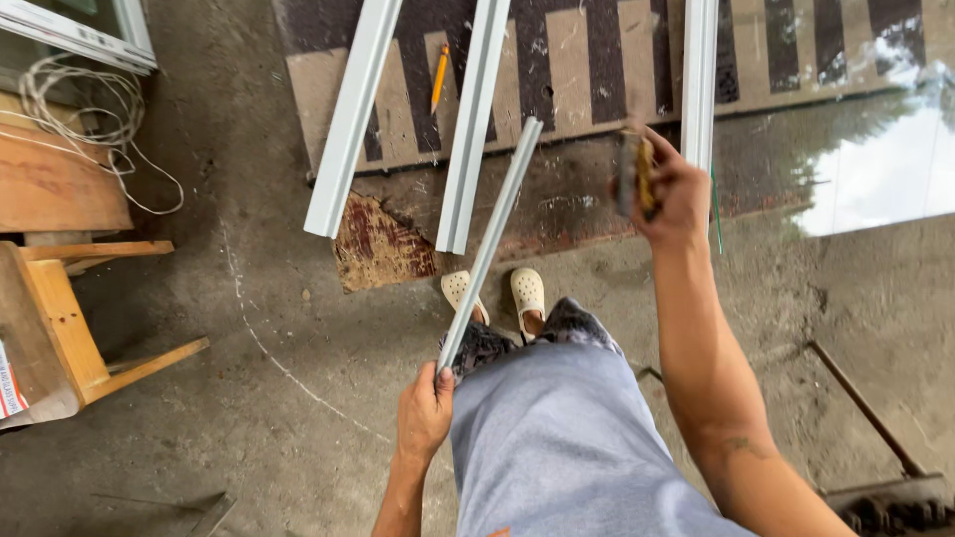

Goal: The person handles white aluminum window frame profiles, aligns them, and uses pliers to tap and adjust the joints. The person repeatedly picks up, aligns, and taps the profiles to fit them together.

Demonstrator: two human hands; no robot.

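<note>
My left hand (425,410) grips the near end of a thin grey metal strip (491,239), which angles up and away over the concrete floor. My right hand (673,192) is raised to the right and closed on a small blurred tool (635,176) with a yellow and grey body; its kind cannot be made out. My feet in pale clogs (527,291) stand below the strip. Three white profile lengths (354,114) (474,124) (698,80) lie ahead on a striped brown mat (597,70).
A yellow pencil (439,76) lies on the mat. A wooden stool (62,318) and a board with coiled white cord (90,109) are at left. A glass sheet (875,149) lies at right; a dark tool with a long handle (865,418) at lower right.
</note>
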